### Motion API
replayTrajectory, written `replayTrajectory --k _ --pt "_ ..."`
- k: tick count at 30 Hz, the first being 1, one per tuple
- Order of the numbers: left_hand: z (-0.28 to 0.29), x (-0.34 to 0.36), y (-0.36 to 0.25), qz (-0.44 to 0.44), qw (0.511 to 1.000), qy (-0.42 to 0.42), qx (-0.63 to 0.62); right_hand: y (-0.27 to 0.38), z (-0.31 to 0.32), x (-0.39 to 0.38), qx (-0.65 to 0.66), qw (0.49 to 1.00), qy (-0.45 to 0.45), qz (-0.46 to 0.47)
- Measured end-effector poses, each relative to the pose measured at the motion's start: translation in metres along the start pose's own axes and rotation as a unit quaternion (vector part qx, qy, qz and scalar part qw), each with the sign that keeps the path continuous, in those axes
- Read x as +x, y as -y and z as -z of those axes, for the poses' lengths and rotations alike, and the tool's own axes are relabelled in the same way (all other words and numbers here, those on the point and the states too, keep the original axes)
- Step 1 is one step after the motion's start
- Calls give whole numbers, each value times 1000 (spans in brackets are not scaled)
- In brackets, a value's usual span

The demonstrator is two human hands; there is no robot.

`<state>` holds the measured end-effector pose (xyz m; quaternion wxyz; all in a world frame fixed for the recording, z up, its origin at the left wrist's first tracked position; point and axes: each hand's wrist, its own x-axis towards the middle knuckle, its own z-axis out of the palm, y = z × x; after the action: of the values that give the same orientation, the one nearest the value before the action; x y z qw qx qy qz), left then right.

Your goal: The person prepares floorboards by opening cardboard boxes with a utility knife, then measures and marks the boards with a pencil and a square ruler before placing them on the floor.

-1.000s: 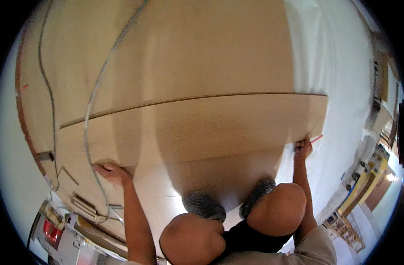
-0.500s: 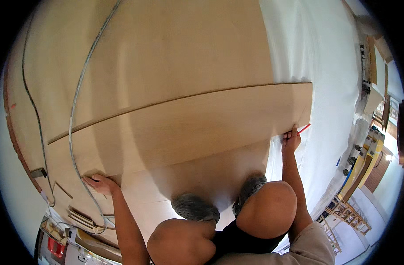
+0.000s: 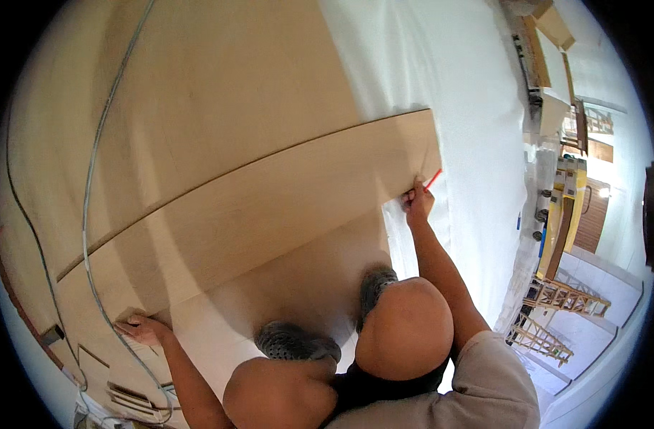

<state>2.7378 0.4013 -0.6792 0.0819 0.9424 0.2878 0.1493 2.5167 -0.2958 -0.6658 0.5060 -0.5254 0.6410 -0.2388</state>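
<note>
A long, light-brown wooden plank (image 3: pixel 277 182) lies crosswise over brown sheeting (image 3: pixel 220 64), its right end reaching onto white sheet material (image 3: pixel 477 100). My left hand (image 3: pixel 142 329) grips the plank's near edge at the lower left, beside a grey cable (image 3: pixel 91 186), fingertips partly hidden. My right hand (image 3: pixel 417 200) has its fingers closed at the near edge close to the right end, holding a slim red pencil-like stick (image 3: pixel 433 179) against the plank. My knees and dark perforated shoes (image 3: pixel 288 336) are just below the plank.
A thin dark cable (image 3: pixel 26 222) runs down the left side, near small wooden offcuts (image 3: pixel 127 397). Along the right lie yellow boxy objects (image 3: pixel 574 179) with boards, wooden lattice pieces (image 3: pixel 567 297) and cardboard pieces (image 3: pixel 552 25).
My view has swung rightward, so the plank appears further left and more slanted, its right end higher in the picture. Both my hands remain at its near edge.
</note>
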Motion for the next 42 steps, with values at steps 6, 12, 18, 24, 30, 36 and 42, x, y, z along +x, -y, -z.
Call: replayTrajectory --k 6,12,18,24,30,36,42 --pt "-30 -4 15 -25 999 -34 -16 28 25 18 -61 995 76 -26" --pt "-26 -1 13 -19 999 -47 8 116 12 -54 -255 957 133 30" --pt "-33 4 21 -69 995 -73 28 185 -3 -43 -246 921 278 118" --pt "-40 27 51 -48 988 39 142 179 -97 -7 -263 862 384 202" --pt "-3 18 18 -9 974 202 101 145 -147 32 -258 880 346 201" --pt "-1 36 36 -30 954 273 117 143 -158 44 -309 859 340 225" --pt "-7 40 45 -53 966 235 97 154 -160 33 -335 840 352 240"
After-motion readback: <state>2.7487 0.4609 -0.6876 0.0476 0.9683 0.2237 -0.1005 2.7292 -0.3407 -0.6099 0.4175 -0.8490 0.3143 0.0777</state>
